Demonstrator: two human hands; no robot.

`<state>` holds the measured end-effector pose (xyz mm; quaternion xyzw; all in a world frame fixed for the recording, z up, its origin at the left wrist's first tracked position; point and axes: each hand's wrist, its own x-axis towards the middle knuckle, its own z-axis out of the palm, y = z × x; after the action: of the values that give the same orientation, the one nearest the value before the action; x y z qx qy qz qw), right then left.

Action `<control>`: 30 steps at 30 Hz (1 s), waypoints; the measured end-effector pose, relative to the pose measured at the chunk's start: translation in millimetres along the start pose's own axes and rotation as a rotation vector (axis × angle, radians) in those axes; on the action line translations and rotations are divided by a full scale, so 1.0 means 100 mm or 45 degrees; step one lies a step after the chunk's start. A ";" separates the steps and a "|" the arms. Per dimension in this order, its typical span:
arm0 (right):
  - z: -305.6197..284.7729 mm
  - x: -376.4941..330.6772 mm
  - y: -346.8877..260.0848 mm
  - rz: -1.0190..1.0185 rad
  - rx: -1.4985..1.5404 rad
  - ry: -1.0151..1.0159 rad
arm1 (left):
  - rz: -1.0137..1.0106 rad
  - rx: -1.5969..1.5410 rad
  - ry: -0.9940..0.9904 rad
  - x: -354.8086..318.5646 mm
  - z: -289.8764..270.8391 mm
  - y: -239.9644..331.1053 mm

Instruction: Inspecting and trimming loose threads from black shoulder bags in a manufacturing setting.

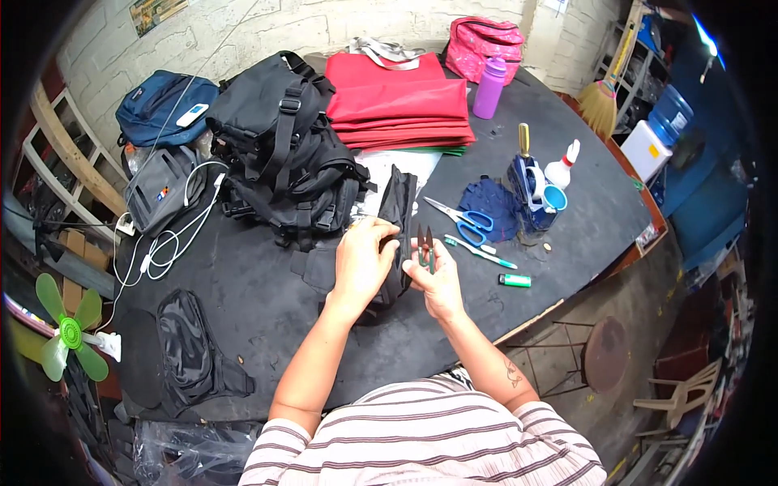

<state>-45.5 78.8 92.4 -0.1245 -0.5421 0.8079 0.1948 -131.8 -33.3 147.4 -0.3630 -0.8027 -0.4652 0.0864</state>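
My left hand (369, 253) pinches the edge of a long black fabric piece (397, 201), which looks like part of a bag and stands up between my hands. Thread snips (426, 243) with dark pointed blades are in my right hand (438, 283), tips pointing away from me. My right thumb is at the fabric's lower right side. Just beyond the snips lie blue-handled scissors (466, 220). Beside them is a toothbrush (480, 251) with a teal and white handle, and a green lighter (515, 280) is farther right.
A large black backpack (279, 154) stands left of my hands, with folded red fabric (397, 105) behind. On the right are a dark blue holder (531, 194), a white bottle (561, 166) and a purple bottle (489, 87). A small black bag (193, 344) lies front left, near a green fan (70, 330).
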 end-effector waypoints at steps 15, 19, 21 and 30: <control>-0.05 -0.05 -0.67 -0.889 -1.717 0.154 | 0.288 0.233 0.024 0.00 0.11 -0.12; -0.02 0.00 -0.68 -0.973 -1.815 0.145 | 0.348 0.330 0.058 0.00 0.15 -0.13; 0.00 0.01 -0.68 -0.978 -1.832 0.133 | 0.392 0.353 0.099 0.00 0.17 -0.15; 0.10 0.04 -0.67 -1.036 -2.032 0.130 | 0.455 0.375 0.104 -0.01 0.18 -0.14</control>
<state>-41.0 95.2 158.1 -0.0568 -0.9352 0.0528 0.3455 -136.8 -23.3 127.2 -0.4636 -0.7809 -0.3346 0.2518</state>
